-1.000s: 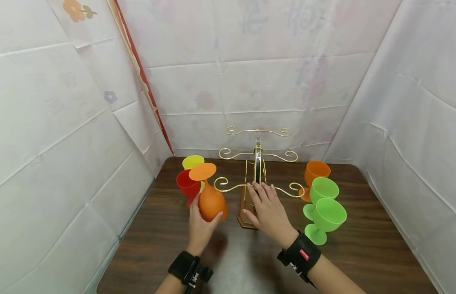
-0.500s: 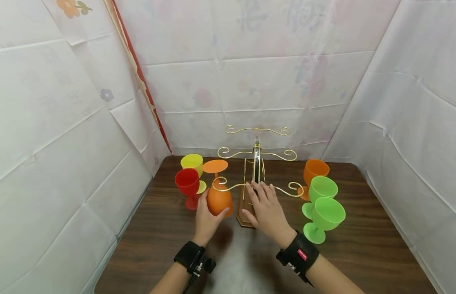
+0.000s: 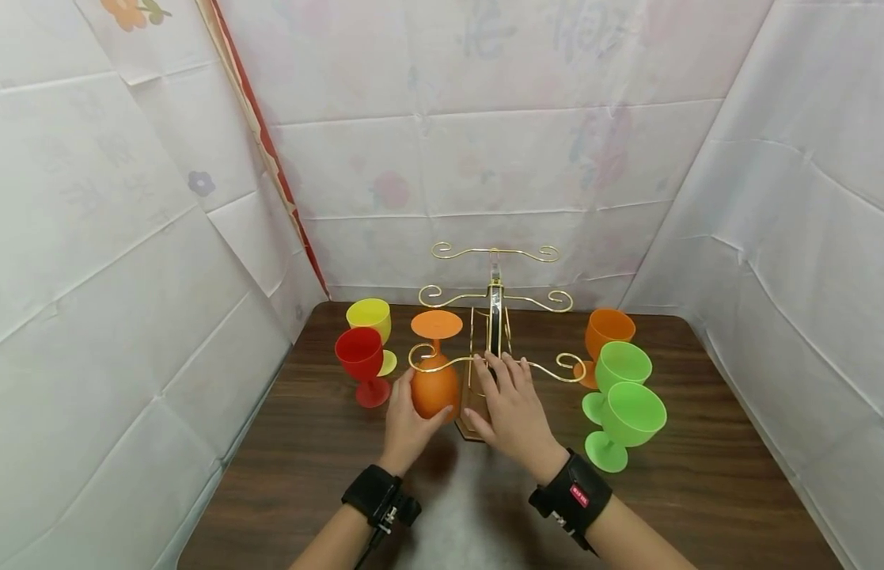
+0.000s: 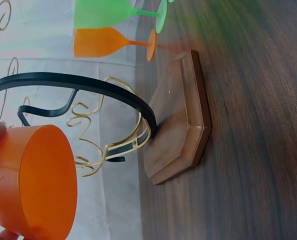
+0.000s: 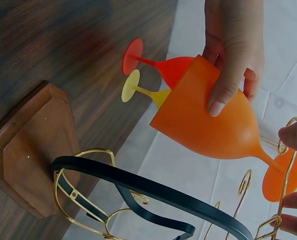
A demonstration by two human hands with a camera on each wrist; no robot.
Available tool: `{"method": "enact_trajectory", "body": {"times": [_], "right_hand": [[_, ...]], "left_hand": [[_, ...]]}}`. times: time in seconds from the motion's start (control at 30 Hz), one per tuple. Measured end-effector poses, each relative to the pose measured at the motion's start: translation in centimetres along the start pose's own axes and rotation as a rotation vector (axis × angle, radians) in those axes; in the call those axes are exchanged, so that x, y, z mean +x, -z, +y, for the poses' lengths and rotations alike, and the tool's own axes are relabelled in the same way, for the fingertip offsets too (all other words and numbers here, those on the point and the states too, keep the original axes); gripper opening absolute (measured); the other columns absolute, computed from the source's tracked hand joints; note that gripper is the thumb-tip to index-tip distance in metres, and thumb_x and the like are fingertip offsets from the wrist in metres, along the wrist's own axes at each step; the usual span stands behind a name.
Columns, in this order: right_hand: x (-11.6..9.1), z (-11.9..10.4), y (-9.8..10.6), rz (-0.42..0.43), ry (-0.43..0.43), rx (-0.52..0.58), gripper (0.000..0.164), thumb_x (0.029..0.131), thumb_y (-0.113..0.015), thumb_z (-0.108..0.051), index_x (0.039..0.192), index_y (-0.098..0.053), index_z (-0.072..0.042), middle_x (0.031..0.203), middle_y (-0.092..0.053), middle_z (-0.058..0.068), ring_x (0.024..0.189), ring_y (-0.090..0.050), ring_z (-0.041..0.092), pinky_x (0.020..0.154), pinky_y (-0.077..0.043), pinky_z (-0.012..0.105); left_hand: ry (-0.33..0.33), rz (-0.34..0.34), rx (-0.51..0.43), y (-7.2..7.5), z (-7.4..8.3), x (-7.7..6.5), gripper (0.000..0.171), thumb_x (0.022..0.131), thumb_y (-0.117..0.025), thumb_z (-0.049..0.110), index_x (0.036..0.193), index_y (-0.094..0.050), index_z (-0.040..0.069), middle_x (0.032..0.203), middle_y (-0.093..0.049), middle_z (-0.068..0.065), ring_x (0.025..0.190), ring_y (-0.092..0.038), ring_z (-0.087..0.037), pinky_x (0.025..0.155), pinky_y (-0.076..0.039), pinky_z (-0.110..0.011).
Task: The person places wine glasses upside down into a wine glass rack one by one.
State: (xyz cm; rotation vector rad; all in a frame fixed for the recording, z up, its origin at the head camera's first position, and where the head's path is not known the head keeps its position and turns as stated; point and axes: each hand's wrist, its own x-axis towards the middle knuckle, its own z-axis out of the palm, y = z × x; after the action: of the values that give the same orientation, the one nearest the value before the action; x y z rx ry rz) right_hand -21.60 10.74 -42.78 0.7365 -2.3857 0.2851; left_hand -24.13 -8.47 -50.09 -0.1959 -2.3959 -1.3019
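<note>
In the head view my left hand [image 3: 409, 427] grips an orange plastic goblet [image 3: 434, 389] by its bowl, foot up and mouth down. The goblet hangs above the table at the left curl of the front gold wire arm on a goblet rack [image 4: 181, 122]. In the right wrist view the goblet's foot [image 5: 283, 175] is close to that curl; whether they touch I cannot tell. My right hand [image 3: 516, 416] rests on the middle of the front wire arm with its fingers extended. The rack has a wooden base, a curved black upright and several scrolled gold arms.
Left on the wooden table [image 3: 285, 483] stand a red goblet [image 3: 359, 354] and a yellow goblet [image 3: 370, 315]. At the right are another orange goblet [image 3: 608, 332] and two green goblets [image 3: 624, 364], all upright. White cloth walls [image 3: 498, 174] close off the back and sides.
My left hand has moved right with the upside-down orange goblet, away from the red goblet and up to the rack's left curl. The right hand has stayed on the rack.
</note>
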Motion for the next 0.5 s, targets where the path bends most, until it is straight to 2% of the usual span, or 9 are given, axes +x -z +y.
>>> {"method": "enact_trajectory", "body": {"times": [0.27, 0.5], "right_hand": [[0.0, 0.0, -0.2, 0.003, 0.001, 0.002, 0.078, 0.075, -0.075, -0.039, 0.136, -0.044, -0.001, 0.130, -0.047, 0.021, 0.118, -0.043, 0.042, 0.100, -0.032, 0.061], [0.1, 0.0, -0.1, -0.002, -0.004, 0.002, 0.078, 0.075, -0.076, -0.037, 0.136, -0.045, 0.000, 0.130, -0.047, 0.021, 0.118, -0.043, 0.041, 0.101, -0.031, 0.061]], "left_hand": [[-0.057, -0.003, 0.030, 0.0, 0.2, -0.6, 0.086, 0.068, -0.085, 0.029, 0.136, -0.038, 0.003, 0.127, -0.048, -0.015, 0.110, -0.052, -0.030, 0.092, -0.046, -0.050], [-0.078, 0.006, -0.022, 0.2, 0.1, -1.1, 0.087, 0.068, -0.085, 0.027, 0.138, -0.037, 0.007, 0.129, -0.048, -0.012, 0.110, -0.053, -0.029, 0.090, -0.047, -0.052]]}}
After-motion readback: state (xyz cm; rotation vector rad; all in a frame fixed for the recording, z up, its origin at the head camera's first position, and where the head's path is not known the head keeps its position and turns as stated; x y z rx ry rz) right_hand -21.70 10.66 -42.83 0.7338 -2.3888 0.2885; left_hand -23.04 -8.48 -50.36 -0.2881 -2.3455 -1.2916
